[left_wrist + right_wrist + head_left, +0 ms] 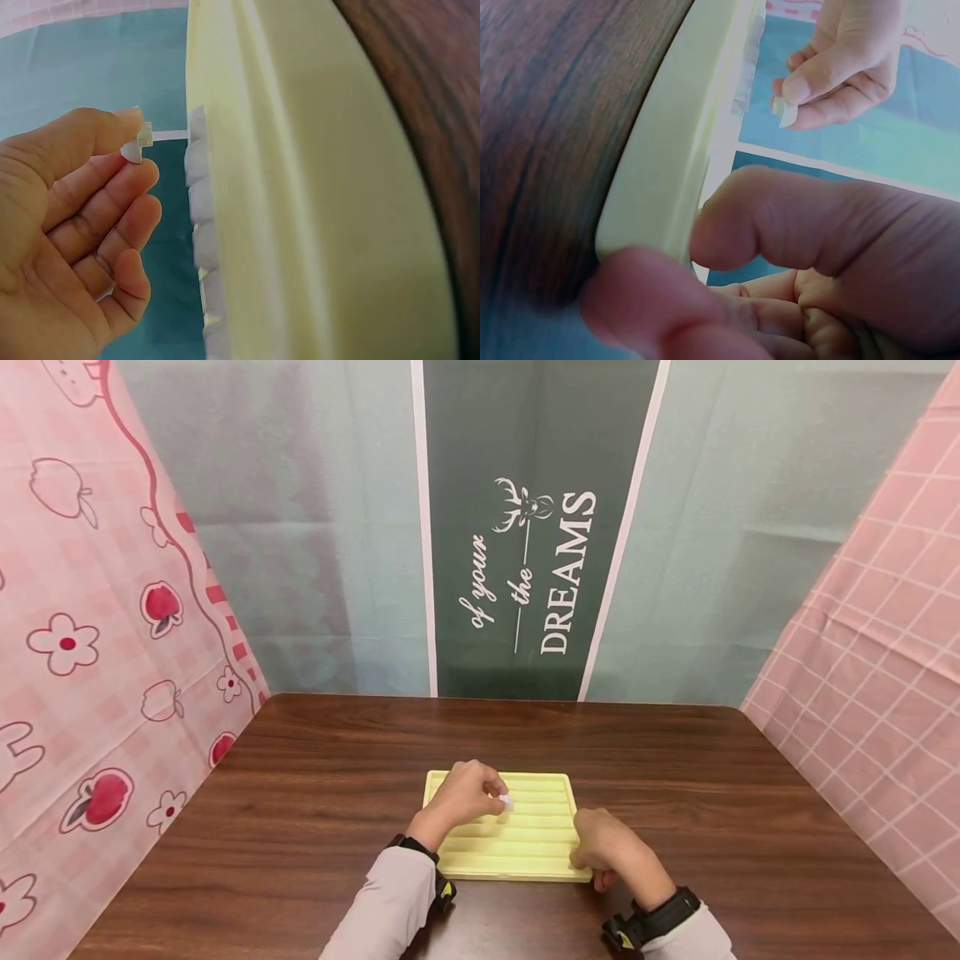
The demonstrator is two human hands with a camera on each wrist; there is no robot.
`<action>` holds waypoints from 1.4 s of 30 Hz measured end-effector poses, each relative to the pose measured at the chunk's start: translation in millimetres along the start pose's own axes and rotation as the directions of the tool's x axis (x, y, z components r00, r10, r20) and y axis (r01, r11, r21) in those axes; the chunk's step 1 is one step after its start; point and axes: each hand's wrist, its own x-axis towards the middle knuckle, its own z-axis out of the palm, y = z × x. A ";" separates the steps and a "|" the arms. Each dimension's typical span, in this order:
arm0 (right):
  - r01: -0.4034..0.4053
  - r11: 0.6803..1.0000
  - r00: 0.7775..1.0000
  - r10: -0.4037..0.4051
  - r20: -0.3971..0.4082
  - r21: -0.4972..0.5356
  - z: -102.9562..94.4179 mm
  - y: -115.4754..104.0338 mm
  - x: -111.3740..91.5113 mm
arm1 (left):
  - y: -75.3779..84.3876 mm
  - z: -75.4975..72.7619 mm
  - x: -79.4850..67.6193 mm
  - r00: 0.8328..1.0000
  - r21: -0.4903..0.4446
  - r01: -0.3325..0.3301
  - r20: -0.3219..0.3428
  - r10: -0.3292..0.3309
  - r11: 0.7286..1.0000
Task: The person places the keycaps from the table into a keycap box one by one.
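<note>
A pale yellow tray (pixel 517 872) with raised parallel ridges lies on the table. My left hand (pixel 463 795) is above its far left part, thumb and forefinger pinching a small white piece (pixel 132 153) with a rounded end. The other fingers are loosely bent in the left wrist view. Several pale, rounded pieces (pixel 201 202) stand in a row along the tray there; in the head view my left hand covers that area. At the tray's right side my right hand (pixel 604 842) grips the edge, its thumb (pixel 731 225) by the rim and a finger against the outer wall.
The dark wood-grain table (pixel 315 793) extends around the tray. Behind it hangs a green cloth (pixel 517 677) with white lettering. Pink patterned cloths hang at the left (pixel 120 693) and right (pixel 885 693). Each wrist wears a black strap.
</note>
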 end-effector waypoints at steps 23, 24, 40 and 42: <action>-0.023 1.000 1.000 0.023 0.009 -0.001 -0.3 -2.2 -0.9 | 5.9 20.8 21.1 0.997 0.106 0.059 0.033 -0.063 0.993; -0.027 1.000 1.000 0.027 0.008 -0.004 -0.3 -2.3 -1.0 | 5.6 21.4 21.8 0.997 0.107 0.058 0.036 -0.062 0.993; -0.037 0.999 0.999 0.037 -0.001 -0.007 0.4 -1.5 -0.5 | 5.3 29.8 25.4 0.992 0.101 0.097 0.072 -0.104 0.990; -0.030 1.000 1.000 0.030 -0.009 -0.007 0.8 -1.5 -0.6 | 6.1 29.9 25.5 0.991 0.116 0.099 0.074 -0.109 0.988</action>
